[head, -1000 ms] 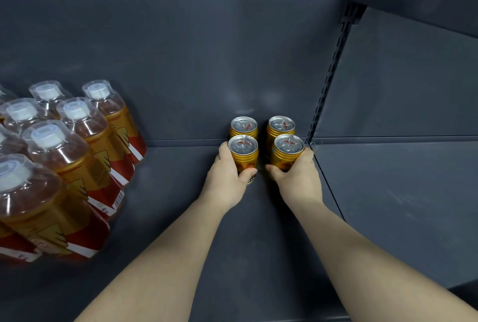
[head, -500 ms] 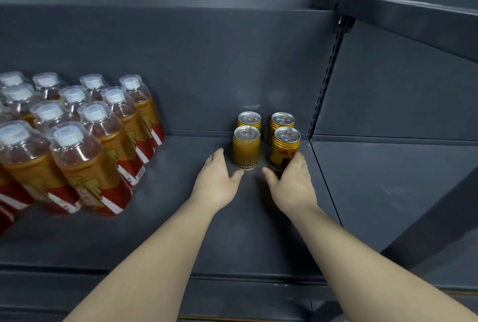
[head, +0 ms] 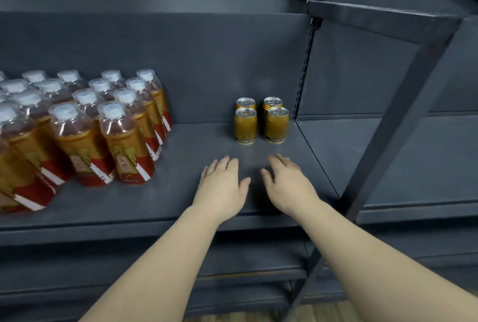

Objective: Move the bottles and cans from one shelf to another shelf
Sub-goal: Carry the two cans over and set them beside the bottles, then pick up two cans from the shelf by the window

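Note:
Several gold cans (head: 261,121) stand in a tight square at the back right of the dark grey shelf (head: 181,207), next to the slotted upright. Many amber bottles (head: 85,125) with white caps and red-and-gold labels fill the shelf's left side. My left hand (head: 222,184) hovers over the shelf in front of the cans, fingers relaxed and holding nothing. My right hand (head: 287,183) is beside it, also with loose fingers and nothing in it. Both hands are well clear of the cans.
A slotted upright (head: 305,68) divides this bay from the neighbouring shelf (head: 403,156) on the right. A dark diagonal post (head: 395,125) crosses in front of that bay. An upper shelf (head: 375,19) overhangs at top right. Lower shelves lie below.
Both hands let go of the two front cans and drew back toward me. The cans stay in place. The view pulled away, showing more bottles.

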